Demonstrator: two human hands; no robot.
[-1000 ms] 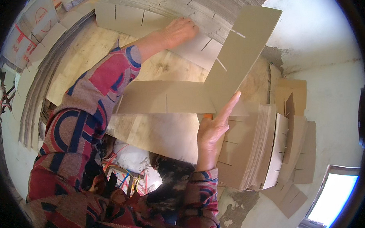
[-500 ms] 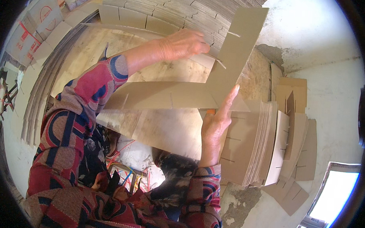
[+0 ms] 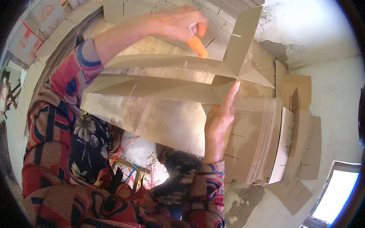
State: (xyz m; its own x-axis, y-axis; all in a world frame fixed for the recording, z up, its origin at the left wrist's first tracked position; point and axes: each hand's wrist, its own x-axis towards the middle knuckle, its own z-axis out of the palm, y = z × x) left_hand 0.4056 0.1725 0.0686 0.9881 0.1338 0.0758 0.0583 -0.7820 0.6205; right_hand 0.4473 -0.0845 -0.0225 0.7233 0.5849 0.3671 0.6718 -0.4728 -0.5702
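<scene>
Two long brown cardboard strips, a nearer one (image 3: 151, 86) and a farther one (image 3: 168, 62), run side by side across a slotted cardboard strip (image 3: 243, 35) that rises toward the back. They meet it at an interlocked crossing. My right hand (image 3: 219, 125) grips the joined cardboard near this crossing, its index finger stretched along the edge. Orange shows at its thumb side. Above the farther strip is my left hand (image 3: 177, 23), slightly blurred. Its orange-covered digits are apart, the other fingers curled, and nothing shows between them.
To the right stands a stack of slotted cardboard pieces (image 3: 250, 132), with more loose pieces (image 3: 304, 138) against the white wall. Layered cardboard (image 3: 133, 14) lies at the back. Printed cartons (image 3: 32, 36) sit far left. A wooden board (image 3: 162, 117) lies beneath the strips.
My left hand has moved up and left from the upright strip. The farther long strip now sits across it. The joined pieces have shifted and tilted; my right hand stays near the crossing.
</scene>
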